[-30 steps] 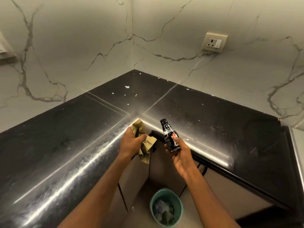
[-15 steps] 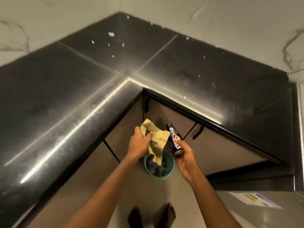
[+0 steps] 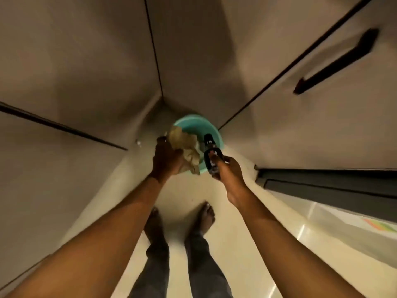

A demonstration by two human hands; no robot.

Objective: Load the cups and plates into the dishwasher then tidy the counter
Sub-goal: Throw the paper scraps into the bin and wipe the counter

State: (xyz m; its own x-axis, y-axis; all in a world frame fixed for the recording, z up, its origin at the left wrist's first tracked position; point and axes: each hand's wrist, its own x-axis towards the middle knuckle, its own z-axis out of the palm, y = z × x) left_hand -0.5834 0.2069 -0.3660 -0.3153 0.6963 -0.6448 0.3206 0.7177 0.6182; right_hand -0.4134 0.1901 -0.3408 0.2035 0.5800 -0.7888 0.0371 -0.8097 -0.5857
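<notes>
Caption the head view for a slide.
Left hand grips crumpled brown paper, right hand a small dark bottle, over a teal bin.

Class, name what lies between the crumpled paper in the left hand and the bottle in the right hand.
In the head view, only a narrow gap parts the crumpled paper from the bottle; the teal bin shows through it, below.

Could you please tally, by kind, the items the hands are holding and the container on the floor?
crumpled brown paper: 1, gripped by the left hand
small dark bottle: 1, gripped by the right hand
teal bin: 1, on the floor in the cabinet corner
Total: 3
</notes>
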